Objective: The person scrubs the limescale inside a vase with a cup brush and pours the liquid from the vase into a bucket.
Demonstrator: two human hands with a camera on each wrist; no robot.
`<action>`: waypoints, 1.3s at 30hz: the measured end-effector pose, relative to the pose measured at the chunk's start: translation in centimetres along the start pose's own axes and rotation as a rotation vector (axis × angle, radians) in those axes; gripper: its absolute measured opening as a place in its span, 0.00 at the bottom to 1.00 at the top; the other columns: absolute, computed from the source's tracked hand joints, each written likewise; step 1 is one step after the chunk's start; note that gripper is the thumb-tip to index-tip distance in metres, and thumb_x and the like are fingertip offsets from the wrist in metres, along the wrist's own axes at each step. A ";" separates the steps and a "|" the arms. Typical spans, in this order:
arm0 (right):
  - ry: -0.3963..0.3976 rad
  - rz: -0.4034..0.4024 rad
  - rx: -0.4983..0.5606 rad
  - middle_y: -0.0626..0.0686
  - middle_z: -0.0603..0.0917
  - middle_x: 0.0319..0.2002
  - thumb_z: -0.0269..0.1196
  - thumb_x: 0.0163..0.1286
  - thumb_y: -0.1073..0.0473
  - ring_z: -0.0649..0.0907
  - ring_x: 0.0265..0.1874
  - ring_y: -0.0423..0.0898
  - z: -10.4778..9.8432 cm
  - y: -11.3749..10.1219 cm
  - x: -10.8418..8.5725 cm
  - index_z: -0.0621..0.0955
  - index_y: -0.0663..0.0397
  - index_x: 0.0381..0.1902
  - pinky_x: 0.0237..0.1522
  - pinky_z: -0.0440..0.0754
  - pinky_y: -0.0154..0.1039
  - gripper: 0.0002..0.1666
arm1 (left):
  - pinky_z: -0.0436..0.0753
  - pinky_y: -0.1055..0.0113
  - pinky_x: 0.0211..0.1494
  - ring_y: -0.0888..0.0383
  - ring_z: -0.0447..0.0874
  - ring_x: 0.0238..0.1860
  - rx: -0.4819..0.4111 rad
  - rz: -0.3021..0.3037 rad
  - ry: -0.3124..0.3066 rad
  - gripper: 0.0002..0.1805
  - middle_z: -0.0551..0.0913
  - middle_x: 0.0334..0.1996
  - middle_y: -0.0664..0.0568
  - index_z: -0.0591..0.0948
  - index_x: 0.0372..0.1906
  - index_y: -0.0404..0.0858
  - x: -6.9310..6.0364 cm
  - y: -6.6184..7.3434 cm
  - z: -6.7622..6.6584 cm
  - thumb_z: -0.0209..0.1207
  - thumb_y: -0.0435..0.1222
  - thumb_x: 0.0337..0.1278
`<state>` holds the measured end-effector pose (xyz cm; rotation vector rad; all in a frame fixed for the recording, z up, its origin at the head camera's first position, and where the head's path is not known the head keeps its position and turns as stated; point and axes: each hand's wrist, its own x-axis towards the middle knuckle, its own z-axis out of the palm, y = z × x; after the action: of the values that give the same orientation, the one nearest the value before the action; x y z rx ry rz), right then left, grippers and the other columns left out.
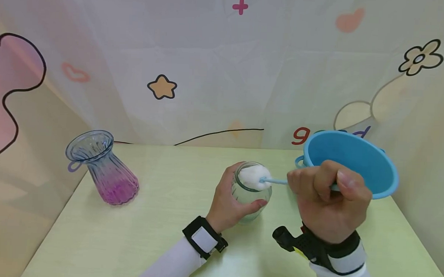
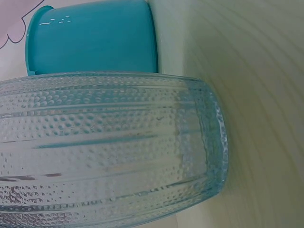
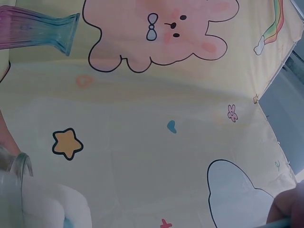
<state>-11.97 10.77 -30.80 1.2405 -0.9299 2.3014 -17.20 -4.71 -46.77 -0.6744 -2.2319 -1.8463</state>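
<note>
My left hand (image 1: 231, 201) grips a clear glass jar (image 1: 251, 196) around its side, near the middle of the table. The jar fills much of the left wrist view, where its dimpled wall and thick base (image 2: 213, 147) show. At its mouth sits the white sponge head (image 1: 255, 176) of a bottle brush, partly inside the rim. My right hand (image 1: 331, 203) holds the brush by its thin light blue handle (image 1: 278, 181), with the fingers curled round it. In the right wrist view the sponge (image 3: 61, 204) appears beside the jar rim (image 3: 23, 164).
A blue plastic bucket (image 1: 384, 176) stands behind my right hand, at the table's right. To the left is a fluted glass vase (image 1: 112, 175), blue above and pink below. A printed cloth (image 1: 210, 52) hangs behind the pale table (image 1: 161, 185).
</note>
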 end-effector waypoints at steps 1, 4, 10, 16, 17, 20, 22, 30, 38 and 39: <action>0.005 0.015 -0.005 0.50 0.57 0.12 0.36 0.69 0.64 0.58 0.11 0.41 -0.1 0.1 0.1 0.56 0.57 0.15 0.18 0.52 0.29 0.19 | 0.81 0.55 0.59 0.58 0.77 0.62 0.003 0.000 0.001 0.50 0.76 0.66 0.60 0.65 0.73 0.55 0.0 0.0 0.0 0.80 0.44 0.45; 0.024 0.047 -0.021 0.49 0.56 0.12 0.36 0.70 0.63 0.57 0.11 0.41 -0.4 0.5 0.3 0.55 0.55 0.15 0.16 0.50 0.30 0.20 | 0.81 0.54 0.60 0.58 0.77 0.62 0.004 -0.002 0.000 0.50 0.76 0.66 0.59 0.65 0.73 0.55 0.0 0.0 -0.1 0.80 0.44 0.45; 0.042 0.110 -0.024 0.49 0.55 0.12 0.36 0.70 0.62 0.55 0.10 0.42 -1.3 1.2 -0.1 0.55 0.55 0.16 0.15 0.49 0.31 0.20 | 0.81 0.53 0.60 0.58 0.76 0.62 -0.003 -0.019 -0.016 0.50 0.75 0.66 0.59 0.64 0.74 0.54 0.0 0.1 -0.2 0.80 0.44 0.46; 0.058 0.237 -0.112 0.49 0.54 0.13 0.31 0.74 0.60 0.53 0.11 0.43 -2.2 2.8 -0.6 0.56 0.53 0.17 0.13 0.48 0.34 0.22 | 0.82 0.57 0.58 0.57 0.78 0.60 -0.005 -0.030 -0.020 0.51 0.76 0.66 0.56 0.63 0.74 0.57 0.0 0.0 -0.2 0.80 0.44 0.45; 0.058 0.251 -0.124 0.49 0.54 0.13 0.31 0.74 0.60 0.53 0.11 0.43 -2.4 3.0 -0.7 0.56 0.52 0.17 0.12 0.49 0.34 0.22 | 0.82 0.58 0.58 0.56 0.78 0.60 -0.006 -0.030 -0.020 0.51 0.76 0.66 0.55 0.63 0.74 0.57 0.0 0.0 -0.2 0.80 0.44 0.45; 0.058 0.265 -0.140 0.49 0.54 0.13 0.32 0.75 0.59 0.54 0.11 0.43 -2.6 3.5 -1.0 0.57 0.52 0.17 0.12 0.50 0.35 0.23 | 0.82 0.59 0.57 0.56 0.78 0.59 -0.005 -0.025 -0.024 0.51 0.76 0.67 0.52 0.63 0.74 0.58 0.0 -0.1 -0.2 0.80 0.44 0.44; 0.057 0.267 -0.139 0.49 0.55 0.13 0.33 0.76 0.59 0.54 0.11 0.43 -2.7 3.8 -1.2 0.58 0.52 0.17 0.12 0.50 0.35 0.23 | 0.82 0.60 0.56 0.56 0.77 0.59 -0.004 -0.027 -0.027 0.51 0.76 0.67 0.51 0.63 0.74 0.58 0.0 -0.1 -0.2 0.80 0.45 0.44; 0.071 0.236 -0.111 0.49 0.57 0.13 0.35 0.77 0.58 0.56 0.10 0.44 -2.9 4.7 -1.1 0.58 0.53 0.17 0.11 0.51 0.35 0.24 | 0.83 0.60 0.57 0.58 0.77 0.60 0.006 -0.017 -0.018 0.51 0.75 0.67 0.56 0.63 0.73 0.60 0.2 -0.1 -0.5 0.80 0.46 0.44; 0.106 0.156 -0.093 0.49 0.55 0.13 0.34 0.76 0.59 0.56 0.10 0.43 -3.1 5.6 -1.0 0.57 0.54 0.17 0.11 0.50 0.34 0.23 | 0.83 0.60 0.57 0.58 0.77 0.59 -0.011 0.010 -0.009 0.50 0.76 0.66 0.55 0.64 0.73 0.58 0.1 -0.2 -0.3 0.79 0.44 0.43; 0.112 0.144 -0.099 0.49 0.55 0.13 0.34 0.76 0.60 0.56 0.10 0.43 -3.1 5.7 -1.0 0.57 0.54 0.17 0.11 0.50 0.33 0.23 | 0.83 0.60 0.57 0.58 0.77 0.59 -0.013 0.015 -0.009 0.50 0.76 0.66 0.55 0.64 0.73 0.57 0.1 -0.2 -0.2 0.79 0.44 0.43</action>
<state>-16.65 8.84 -35.06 1.0243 -1.1109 2.3746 -17.40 -4.95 -46.85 -0.7015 -2.2161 -1.8563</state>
